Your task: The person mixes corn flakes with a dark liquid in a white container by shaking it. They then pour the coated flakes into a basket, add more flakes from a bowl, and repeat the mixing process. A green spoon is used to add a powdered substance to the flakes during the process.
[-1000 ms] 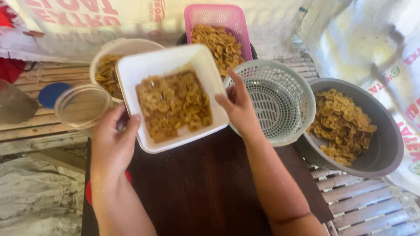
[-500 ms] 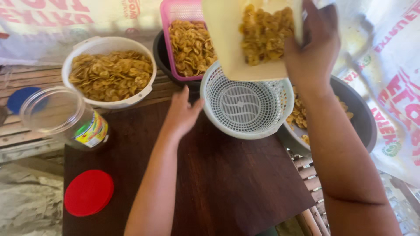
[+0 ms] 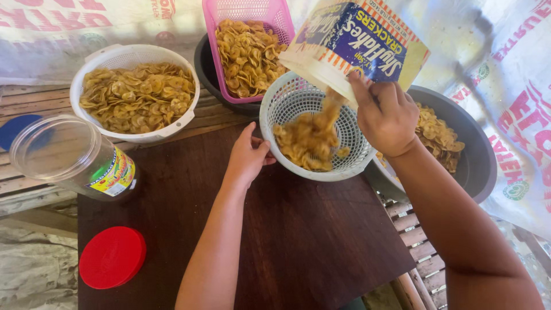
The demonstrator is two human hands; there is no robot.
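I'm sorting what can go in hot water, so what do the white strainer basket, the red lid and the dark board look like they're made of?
White strainer basket: seemingly moulded plastic, matte, with even slotted holes. Red lid: likely plastic, smooth, slightly glossy, uniform colour. Dark board: probably wood or wood laminate, with faint grain and a low sheen.

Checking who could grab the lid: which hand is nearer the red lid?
Left. The left hand rests by the white basket, up and right of the red lid; the right hand is farther, holding the tilted tub.
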